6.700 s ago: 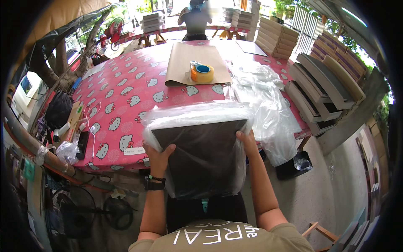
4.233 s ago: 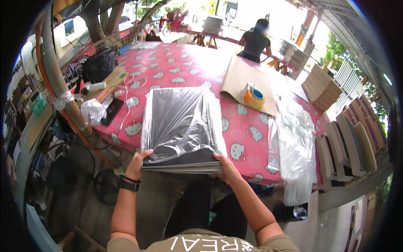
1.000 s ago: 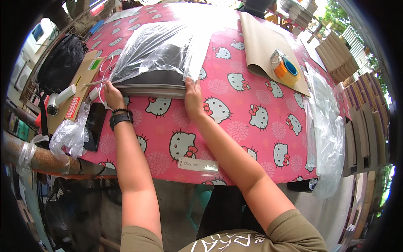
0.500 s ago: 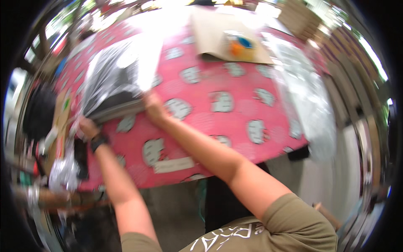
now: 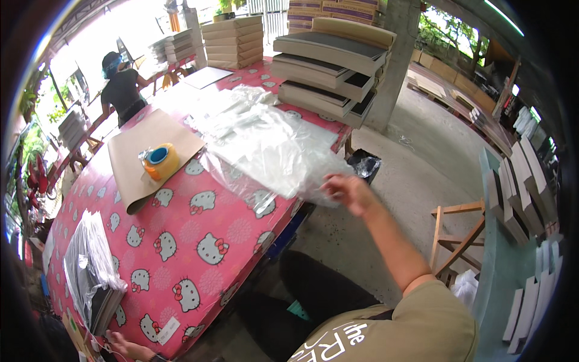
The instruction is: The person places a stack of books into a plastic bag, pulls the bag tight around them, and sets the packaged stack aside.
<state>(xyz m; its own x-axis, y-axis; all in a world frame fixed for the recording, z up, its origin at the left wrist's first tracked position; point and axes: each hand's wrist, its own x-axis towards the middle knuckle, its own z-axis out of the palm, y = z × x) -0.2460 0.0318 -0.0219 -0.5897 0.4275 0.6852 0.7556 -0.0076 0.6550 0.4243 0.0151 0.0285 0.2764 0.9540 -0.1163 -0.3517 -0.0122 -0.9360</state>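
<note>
My right hand (image 5: 351, 192) is at the near right edge of a loose pile of clear plastic bags (image 5: 265, 142), its fingers curled on the edge of a bag that hangs past the table. At the lower left, my left hand (image 5: 131, 349) is open beside the near end of a stack of dark, flat sheets or boards (image 5: 107, 311). Clear plastic film (image 5: 90, 250) covers most of that stack. What exactly lies under the film I cannot make out.
The pink patterned table cover (image 5: 232, 214) carries a brown paper sheet (image 5: 123, 151) with an orange tape roll (image 5: 161, 161) on it. Thick stacked boards (image 5: 329, 66) stand at the far right corner. Another person (image 5: 123, 90) is beyond the table. A wooden trestle (image 5: 458, 235) stands right.
My view has swung right. My right hand has left the wrapped stack and moved over to the plastic bags. My left hand stays by the stack, its fingers now off it.
</note>
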